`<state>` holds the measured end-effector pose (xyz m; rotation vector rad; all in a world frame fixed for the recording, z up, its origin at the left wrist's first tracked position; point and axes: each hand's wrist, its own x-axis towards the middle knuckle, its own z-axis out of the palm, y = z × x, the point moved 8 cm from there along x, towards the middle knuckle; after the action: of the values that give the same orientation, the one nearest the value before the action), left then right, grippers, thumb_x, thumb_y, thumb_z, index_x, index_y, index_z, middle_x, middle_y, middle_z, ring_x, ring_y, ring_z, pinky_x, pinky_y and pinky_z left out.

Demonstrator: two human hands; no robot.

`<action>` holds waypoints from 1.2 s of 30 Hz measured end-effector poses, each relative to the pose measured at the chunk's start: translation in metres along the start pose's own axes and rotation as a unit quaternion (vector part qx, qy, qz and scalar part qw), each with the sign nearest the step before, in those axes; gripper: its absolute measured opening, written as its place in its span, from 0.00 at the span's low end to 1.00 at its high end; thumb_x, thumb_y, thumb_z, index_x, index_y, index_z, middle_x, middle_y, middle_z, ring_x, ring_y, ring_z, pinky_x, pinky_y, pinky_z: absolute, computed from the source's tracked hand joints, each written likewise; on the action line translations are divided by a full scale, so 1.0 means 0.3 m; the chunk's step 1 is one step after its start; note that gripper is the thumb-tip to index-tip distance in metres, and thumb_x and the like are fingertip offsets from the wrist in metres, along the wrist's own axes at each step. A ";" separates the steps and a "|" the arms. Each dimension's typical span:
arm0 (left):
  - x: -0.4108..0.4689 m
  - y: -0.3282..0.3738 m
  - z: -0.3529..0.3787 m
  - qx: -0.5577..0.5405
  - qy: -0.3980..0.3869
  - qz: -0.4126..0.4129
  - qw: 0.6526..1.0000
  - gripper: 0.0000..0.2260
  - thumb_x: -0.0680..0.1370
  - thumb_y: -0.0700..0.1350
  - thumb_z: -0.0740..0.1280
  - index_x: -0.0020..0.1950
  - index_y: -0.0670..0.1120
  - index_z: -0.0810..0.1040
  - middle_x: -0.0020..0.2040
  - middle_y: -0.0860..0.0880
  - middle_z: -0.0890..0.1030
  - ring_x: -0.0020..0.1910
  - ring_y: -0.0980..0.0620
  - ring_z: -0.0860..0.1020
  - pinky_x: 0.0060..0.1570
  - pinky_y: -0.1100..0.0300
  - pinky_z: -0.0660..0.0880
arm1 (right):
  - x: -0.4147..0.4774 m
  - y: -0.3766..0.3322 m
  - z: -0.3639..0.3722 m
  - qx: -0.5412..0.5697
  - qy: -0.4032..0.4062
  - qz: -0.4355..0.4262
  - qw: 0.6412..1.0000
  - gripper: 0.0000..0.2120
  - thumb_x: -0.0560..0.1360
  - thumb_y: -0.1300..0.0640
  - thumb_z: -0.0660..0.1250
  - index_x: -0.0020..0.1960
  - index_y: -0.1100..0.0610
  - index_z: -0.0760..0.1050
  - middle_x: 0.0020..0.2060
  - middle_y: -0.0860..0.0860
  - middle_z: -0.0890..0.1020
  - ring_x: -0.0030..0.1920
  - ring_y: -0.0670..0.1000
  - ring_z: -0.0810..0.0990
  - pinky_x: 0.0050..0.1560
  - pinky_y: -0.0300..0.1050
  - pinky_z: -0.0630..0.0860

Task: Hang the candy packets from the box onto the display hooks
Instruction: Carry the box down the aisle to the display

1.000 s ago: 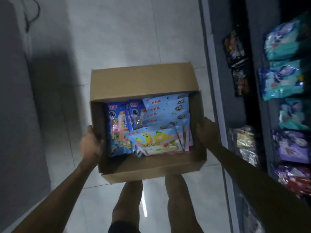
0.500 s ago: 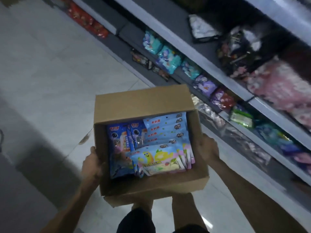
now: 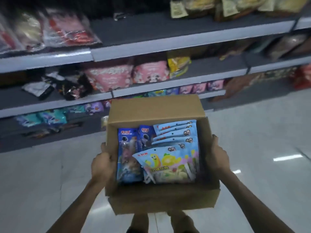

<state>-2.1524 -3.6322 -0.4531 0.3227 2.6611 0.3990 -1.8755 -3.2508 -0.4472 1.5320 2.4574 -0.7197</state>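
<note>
Faced grey shop shelves (image 3: 168, 42) above a pale tiled floor (image 3: 252, 148), snack bags (image 3: 107, 78) blurred beyond reading. Carried an open cardboard box (image 3: 159, 199), legs (image 3: 139, 222) partly hidden beneath. Gripped its left wall with the left hand (image 3: 102, 165), thumb over the rim; pressed the right hand (image 3: 217, 157) to the right wall, grip unclear. Held candy packets (image 3: 168, 162) inside, between both hands.

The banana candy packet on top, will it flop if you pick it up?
Probably floppy: the banana packet is a thin flat pouch, lying tilted on the stack. Likely light, being so flat. Its glossy film may feel slippery.
</note>
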 end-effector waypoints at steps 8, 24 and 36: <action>-0.098 1.009 0.056 0.080 0.001 0.228 0.970 0.51 0.78 0.40 0.67 0.83 0.56 0.28 0.34 0.47 0.77 0.28 0.48 0.72 0.28 0.54 0.68 | -0.126 0.672 -0.581 0.086 0.153 0.086 0.981 0.43 0.82 0.57 0.63 0.84 0.42 0.36 0.41 0.57 0.79 0.32 0.55 0.73 0.36 0.51 0.76; -0.595 2.648 0.230 0.107 -0.034 0.543 0.832 0.43 0.80 0.47 0.63 0.83 0.60 0.36 0.50 0.36 0.84 0.48 0.33 0.83 0.42 0.49 0.73 | -0.286 1.588 -1.384 0.113 0.298 0.252 0.914 0.55 0.69 0.68 0.65 0.85 0.46 0.36 0.27 0.53 0.73 0.27 0.58 0.70 0.30 0.49 0.64; -0.687 3.594 0.555 0.137 -0.100 0.604 0.779 0.34 0.80 0.43 0.70 0.83 0.45 0.59 0.67 0.36 0.79 0.65 0.36 0.78 0.56 0.48 0.72 | -0.030 2.045 -1.855 0.085 0.280 0.364 0.884 0.51 0.70 0.66 0.63 0.85 0.46 0.40 0.30 0.55 0.74 0.30 0.58 0.74 0.32 0.48 0.67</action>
<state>-1.7225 -2.6489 -0.1687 2.0386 1.9291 0.2799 -1.2676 -2.7722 -0.1513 2.8055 1.8391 -0.3749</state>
